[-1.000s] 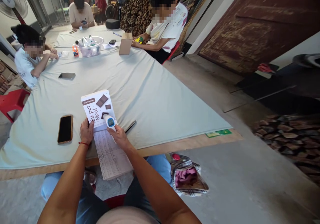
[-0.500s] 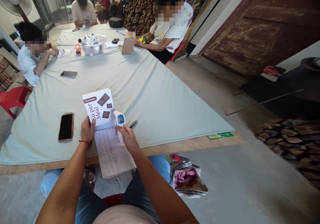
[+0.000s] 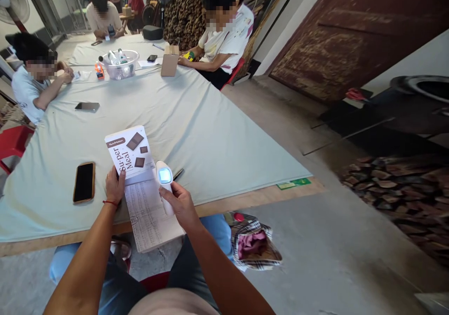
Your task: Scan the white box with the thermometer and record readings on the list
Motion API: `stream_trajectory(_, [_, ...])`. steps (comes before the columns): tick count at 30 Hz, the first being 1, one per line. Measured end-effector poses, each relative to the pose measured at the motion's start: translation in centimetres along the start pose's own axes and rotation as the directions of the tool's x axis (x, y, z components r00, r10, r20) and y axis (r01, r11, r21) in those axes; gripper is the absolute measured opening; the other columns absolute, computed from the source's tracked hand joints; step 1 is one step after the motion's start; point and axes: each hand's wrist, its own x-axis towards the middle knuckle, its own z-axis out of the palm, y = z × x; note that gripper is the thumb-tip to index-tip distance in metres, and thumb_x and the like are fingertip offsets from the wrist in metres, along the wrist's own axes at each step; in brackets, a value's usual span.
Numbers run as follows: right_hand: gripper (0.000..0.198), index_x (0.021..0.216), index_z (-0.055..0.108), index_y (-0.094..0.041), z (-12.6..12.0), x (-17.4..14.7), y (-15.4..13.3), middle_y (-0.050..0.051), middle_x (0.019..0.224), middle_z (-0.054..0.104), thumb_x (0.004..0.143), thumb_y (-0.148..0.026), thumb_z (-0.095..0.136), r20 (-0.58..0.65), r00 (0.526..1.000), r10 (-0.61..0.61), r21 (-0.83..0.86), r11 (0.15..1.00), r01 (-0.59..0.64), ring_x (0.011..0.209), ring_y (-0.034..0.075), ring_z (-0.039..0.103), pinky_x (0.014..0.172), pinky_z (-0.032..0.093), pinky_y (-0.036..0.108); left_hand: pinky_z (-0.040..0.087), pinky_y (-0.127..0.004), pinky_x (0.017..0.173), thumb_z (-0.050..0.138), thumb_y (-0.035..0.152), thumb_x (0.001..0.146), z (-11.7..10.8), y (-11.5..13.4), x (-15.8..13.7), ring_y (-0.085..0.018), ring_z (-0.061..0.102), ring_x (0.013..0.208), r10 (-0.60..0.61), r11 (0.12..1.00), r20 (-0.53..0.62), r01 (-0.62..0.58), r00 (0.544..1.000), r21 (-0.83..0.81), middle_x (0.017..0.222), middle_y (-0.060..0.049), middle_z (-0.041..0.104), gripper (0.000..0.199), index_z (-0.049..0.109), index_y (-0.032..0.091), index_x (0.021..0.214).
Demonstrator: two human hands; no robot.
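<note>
My left hand (image 3: pixel 115 184) is closed on the left edge of a white box (image 3: pixel 130 152) printed "NutriMotion Su-per Meal", the thumb on its front. In my right hand (image 3: pixel 178 201) is a white handheld infrared thermometer (image 3: pixel 164 184), gripped by its handle, with its small screen lit and facing me. Beneath both lies an open notebook (image 3: pixel 150 221) with handwritten rows, its lower part past the table edge. A dark pen (image 3: pixel 178 174) rests just right of the thermometer. Left of my left hand a black phone (image 3: pixel 84 182) in a brown case lies flat.
The cloth-covered table (image 3: pixel 217 151) stretches ahead, with another phone (image 3: pixel 87 106), a clear basin (image 3: pixel 122 69) of bottles and a cardboard box (image 3: pixel 170 61). Several people sit around it. A checked bag (image 3: pixel 257 247) stands on the floor by my right leg; firewood (image 3: pixel 389 193) is stacked at right.
The thermometer's screen has gone from dark to brightly lit, and its head has tilted back a little towards me. The whole view has shifted slightly to the right.
</note>
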Motion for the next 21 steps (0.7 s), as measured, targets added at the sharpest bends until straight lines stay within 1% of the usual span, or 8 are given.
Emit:
stream_trajectory(3, [0.052, 0.109, 0.070, -0.019, -1.6, 1.3, 1.0, 0.006, 0.099, 0.073, 0.072, -0.054, 0.073, -0.046, 0.997, -0.057, -0.116, 0.992, 0.051, 0.087, 0.023, 0.065, 0.076, 0.051, 0.033, 0.047, -0.047, 0.092, 0.035, 0.048, 0.097, -0.1, 0.0, -0.1, -0.030, 0.062, 0.100, 0.002, 1.000, 0.007, -0.002, 1.000, -0.007, 0.107, -0.013, 0.070, 0.040, 0.059, 0.018, 0.111])
stream_trajectory(5, [0.058, 0.116, 0.067, -0.019, -4.0, 3.0, 1.8, 0.008, 0.106, 0.072, 0.070, -0.055, 0.072, -0.171, 0.971, -0.166, -0.323, 0.941, 0.104, 0.096, 0.026, 0.064, 0.082, 0.051, 0.037, 0.047, -0.046, 0.093, 0.039, 0.049, 0.095, -0.1, 0.0, -0.2, -0.030, 0.062, 0.102, 0.003, 1.000, 0.018, -0.002, 1.000, -0.013, 0.108, -0.012, 0.070, 0.039, 0.058, 0.019, 0.112])
stream_trajectory(7, [0.058, 0.118, 0.066, -0.018, -7.2, 4.8, 2.4, 0.013, 0.113, 0.068, 0.070, -0.051, 0.071, -0.313, 0.902, -0.298, -0.621, 0.783, 0.043, 0.103, 0.029, 0.061, 0.087, 0.048, 0.040, 0.047, -0.046, 0.095, 0.049, 0.050, 0.091, 0.0, 0.0, -0.4, -0.030, 0.062, 0.104, -0.010, 1.000, 0.034, 0.010, 0.999, -0.009, 0.110, -0.012, 0.069, 0.039, 0.057, 0.019, 0.115])
stream_trajectory(9, [0.052, 0.120, 0.065, -0.018, -10.7, 6.3, 2.8, 0.016, 0.112, 0.066, 0.076, -0.045, 0.067, -0.347, 0.861, -0.373, -0.826, 0.556, -0.092, 0.103, 0.031, 0.059, 0.085, 0.046, 0.042, 0.047, -0.047, 0.097, 0.059, 0.051, 0.085, 0.1, -0.1, -0.5, -0.031, 0.061, 0.107, -0.034, 0.999, 0.044, 0.034, 0.998, 0.007, 0.113, -0.013, 0.069, 0.045, 0.056, 0.019, 0.117])
stream_trajectory(11, [0.046, 0.122, 0.063, -0.017, -13.6, 7.2, 2.9, 0.017, 0.107, 0.065, 0.081, -0.040, 0.061, -0.302, 0.846, -0.439, -0.925, 0.351, -0.148, 0.098, 0.030, 0.058, 0.081, 0.044, 0.040, 0.046, -0.048, 0.099, 0.065, 0.049, 0.081, 0.3, -0.2, -0.7, -0.032, 0.061, 0.110, -0.050, 0.999, 0.054, 0.049, 0.997, 0.019, 0.116, -0.013, 0.068, 0.050, 0.055, 0.019, 0.120])
stream_trajectory(14, [0.043, 0.123, 0.061, -0.015, -15.9, 7.4, 2.8, 0.019, 0.104, 0.063, 0.085, -0.035, 0.057, -0.216, 0.825, -0.523, -0.976, 0.148, -0.161, 0.097, 0.030, 0.055, 0.081, 0.041, 0.040, 0.044, -0.048, 0.102, 0.070, 0.047, 0.078, 0.7, -0.2, -0.9, -0.033, 0.059, 0.116, -0.055, 0.998, 0.080, 0.052, 0.995, 0.039, 0.120, -0.014, 0.067, 0.056, 0.054, 0.019, 0.124])
stream_trajectory(17, [0.041, 0.124, 0.062, -0.016, -15.4, 7.1, 3.0, 0.020, 0.117, 0.059, 0.086, -0.030, 0.057, -0.076, 0.808, -0.584, -0.997, 0.037, -0.067, 0.106, 0.032, 0.050, 0.087, 0.039, 0.044, 0.043, -0.048, 0.104, 0.072, 0.043, 0.077, 0.8, 0.0, -1.1, -0.034, 0.056, 0.121, -0.083, 0.995, 0.083, 0.078, 0.993, 0.059, 0.122, -0.014, 0.065, 0.059, 0.053, 0.018, 0.127])
stream_trajectory(21, [0.033, 0.115, 0.070, -0.021, -12.4, 6.8, 4.3, 0.013, 0.110, 0.062, 0.089, -0.023, 0.052, 0.227, 0.867, -0.444, -0.968, -0.004, 0.251, 0.100, 0.027, 0.051, 0.088, 0.038, 0.041, 0.042, -0.048, 0.105, 0.074, 0.041, 0.076, 0.7, 0.4, -1.4, -0.034, 0.054, 0.124, -0.115, 0.992, 0.101, 0.109, 0.988, 0.069, 0.124, -0.013, 0.065, 0.061, 0.052, 0.018, 0.128])
